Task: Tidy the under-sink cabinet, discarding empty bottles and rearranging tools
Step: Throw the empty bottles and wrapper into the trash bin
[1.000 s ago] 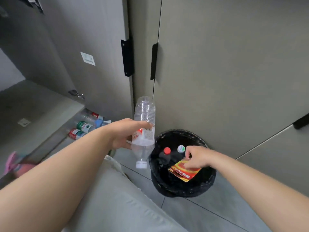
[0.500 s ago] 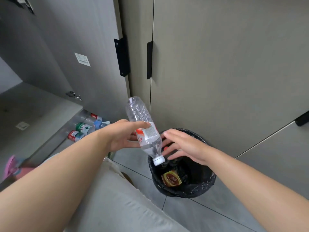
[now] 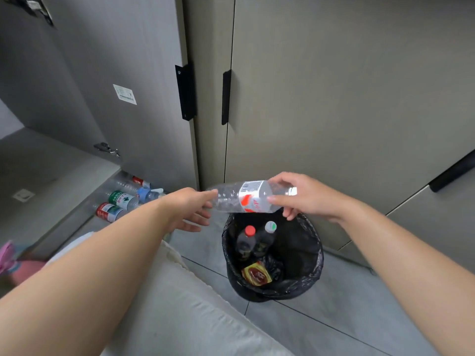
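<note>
- Head view: one clear bottle (image 3: pixel 246 196) with a red and white label lies sideways in the air, right above the far rim of the bin (image 3: pixel 317 255), with its cap pointing right.
- The right hand (image 3: pixel 305 199) has its grip round the cap end, fingers on top and thumb underneath.
- The left hand (image 3: pixel 187 209) has a loose, wide grip and holds nothing. Its fingertips are at the bottle's base end, but I can't tell if they actually touch.
- One bin, black bag inside, on the tiled floor. In it are two dark bottles, a red-capped bottle (image 3: pixel 246 240) and a white-capped bottle (image 3: pixel 266 237), plus one yellow-red packet (image 3: pixel 257 273).
- Far left, on the open cabinet's floor, are the lying bottles (image 3: pixel 120 200). I count at least four, and it's too blurry to say more.
- Two black handles (image 3: pixel 185 92) on the doors behind.
</note>
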Motion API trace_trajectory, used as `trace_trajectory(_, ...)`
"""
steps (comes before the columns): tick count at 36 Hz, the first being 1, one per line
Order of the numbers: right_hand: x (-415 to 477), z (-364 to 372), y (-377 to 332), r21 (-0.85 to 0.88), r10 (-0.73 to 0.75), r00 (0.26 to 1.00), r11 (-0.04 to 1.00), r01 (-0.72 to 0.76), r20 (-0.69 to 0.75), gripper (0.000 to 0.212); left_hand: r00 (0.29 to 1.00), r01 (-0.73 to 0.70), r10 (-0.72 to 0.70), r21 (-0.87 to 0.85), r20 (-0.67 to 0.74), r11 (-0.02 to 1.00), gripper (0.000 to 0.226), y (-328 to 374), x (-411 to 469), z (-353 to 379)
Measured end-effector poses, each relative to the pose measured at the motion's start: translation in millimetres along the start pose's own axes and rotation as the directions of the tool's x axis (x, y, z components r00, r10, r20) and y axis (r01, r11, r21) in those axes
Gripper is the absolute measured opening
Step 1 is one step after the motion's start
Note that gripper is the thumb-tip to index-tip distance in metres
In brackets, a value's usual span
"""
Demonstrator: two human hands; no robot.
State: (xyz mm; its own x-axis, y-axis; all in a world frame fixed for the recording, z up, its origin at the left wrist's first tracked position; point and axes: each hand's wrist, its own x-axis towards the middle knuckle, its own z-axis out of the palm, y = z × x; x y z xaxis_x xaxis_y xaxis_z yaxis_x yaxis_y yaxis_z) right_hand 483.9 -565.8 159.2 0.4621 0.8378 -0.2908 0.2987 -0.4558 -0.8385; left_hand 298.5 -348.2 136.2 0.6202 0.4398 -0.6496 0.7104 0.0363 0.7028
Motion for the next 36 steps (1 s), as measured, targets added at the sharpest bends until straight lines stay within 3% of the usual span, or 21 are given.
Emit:
trace_trajectory(6, -18.6, -36.7, -11.0, -0.260, 0.028, 0.997, 0.966, -0.009, 0.070, 0.033, 1.000, -0.003, 0.003, 0.113, 0.001, 0.994, 0.037, -0.8, -2.7, 4.3)
trace_trajectory(14, 3.7, -10.7, 17.8, -0.622, 0.181, 0.983, 0.774, -0.120, 0.035, 0.015, 1.000, 0.001, -0.004, 0.183, 0.018, 0.983, 0.028, -0.9, -4.7, 7.5)
trace_trajectory(19, 25.1, 27.5, 72.8, -0.659, 0.247, 0.968, 0.721, -0.213, -0.043, 0.031, 1.000, -0.001, -0.005, 0.191, 0.029, 0.982, 0.030, -1.9, -4.7, 7.8)
trace_trajectory(24, 33.6, 58.7, 129.4, -0.635, 0.252, 0.944, 0.698, -0.330, -0.214, 0.026, 0.999, 0.006, -0.012, 0.195, 0.030, 0.981, 0.030, -3.6, -2.1, 6.2)
trace_trajectory(29, 37.5, 74.8, 158.3, -0.577, 0.255, 0.901, 0.699, -0.423, -0.352, 0.037, 0.999, 0.009, -0.016, 0.187, 0.038, 0.982, 0.030, -5.7, 3.0, 4.2)
trace_trajectory(36, 39.1, 78.3, 163.5, -0.568, 0.333, 0.898, 0.695, -0.440, -0.288, 0.047, 0.999, 0.010, -0.019, 0.190, 0.043, 0.982, 0.028, -5.7, 8.4, 3.1)
